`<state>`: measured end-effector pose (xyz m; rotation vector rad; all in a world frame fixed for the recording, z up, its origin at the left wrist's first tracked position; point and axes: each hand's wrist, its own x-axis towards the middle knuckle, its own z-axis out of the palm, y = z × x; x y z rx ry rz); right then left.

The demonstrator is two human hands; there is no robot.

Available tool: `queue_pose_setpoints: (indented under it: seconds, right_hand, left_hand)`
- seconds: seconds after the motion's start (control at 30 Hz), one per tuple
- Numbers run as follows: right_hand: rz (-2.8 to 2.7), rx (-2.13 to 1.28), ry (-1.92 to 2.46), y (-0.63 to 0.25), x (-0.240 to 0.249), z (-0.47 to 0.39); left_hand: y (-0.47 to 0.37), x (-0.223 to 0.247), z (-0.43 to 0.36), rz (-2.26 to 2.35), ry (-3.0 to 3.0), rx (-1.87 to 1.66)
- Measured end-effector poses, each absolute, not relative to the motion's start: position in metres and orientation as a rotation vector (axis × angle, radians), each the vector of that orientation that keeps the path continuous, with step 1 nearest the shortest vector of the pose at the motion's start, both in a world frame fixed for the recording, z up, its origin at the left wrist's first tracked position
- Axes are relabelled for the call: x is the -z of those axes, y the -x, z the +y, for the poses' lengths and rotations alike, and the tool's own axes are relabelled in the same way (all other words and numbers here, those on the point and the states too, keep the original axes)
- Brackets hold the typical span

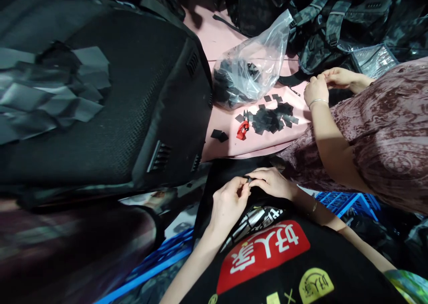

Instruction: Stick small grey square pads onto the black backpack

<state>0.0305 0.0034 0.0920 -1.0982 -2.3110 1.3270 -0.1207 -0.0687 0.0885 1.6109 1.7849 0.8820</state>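
Note:
My left hand [230, 201] and my right hand [272, 182] meet in front of my black apron [351, 259], near the table's front edge. Between their fingertips both pinch a small dark piece [249, 179]; its exact kind is too small to make out. Just beyond, on the pink table [227, 150], lies a loose pile of black square patches [272, 118]. Red-handled snips [243, 130] rest at the pile's left side. Behind it stands a clear plastic bag [254, 72] holding many dark pieces.
A large black backpack [157, 103] fills the left, with dark patches [67, 90] spread on it. At right, a co-worker's hands [317, 90] are together over dark material. More backpacks [361, 18] crowd the back. Blue crates [347, 202] stand below at both sides.

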Motion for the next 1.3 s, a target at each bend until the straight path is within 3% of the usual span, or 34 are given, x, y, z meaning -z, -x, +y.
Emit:
queue_pose_setpoints:
  seconds: [0.4,0.57,0.83,1.1,1.2,1.3]
  right_hand:
    - [-2.389,-0.848,1.349,-0.02,-0.091,-0.013]
    - [-2.324,-0.727,1.549,-0.013,-0.083,-0.02]
    - [-2.202,-0.753,1.604,-0.007,-0.072,-0.023]
    - [-2.429,-0.932,1.532,-0.014,-0.077,-0.008]
    - [-2.596,-0.873,1.609,-0.013,-0.077,-0.008]
    - [-2.809,-0.766,1.603,-0.013,-0.077,-0.007]
  left_hand:
    - [0.112,-0.086,-0.053,2.063,-2.038,-0.527]
    - [0.112,-0.08,-0.053,2.034,-2.024,-0.618]
    - [0.103,-0.067,-0.053,2.219,-1.959,-0.73]
    - [0.111,-0.062,-0.05,2.02,-1.784,-0.682]
    - [0.115,-0.064,-0.046,1.937,-1.77,-0.535]
    - [0.115,-0.072,-0.042,1.871,-1.859,-0.168]
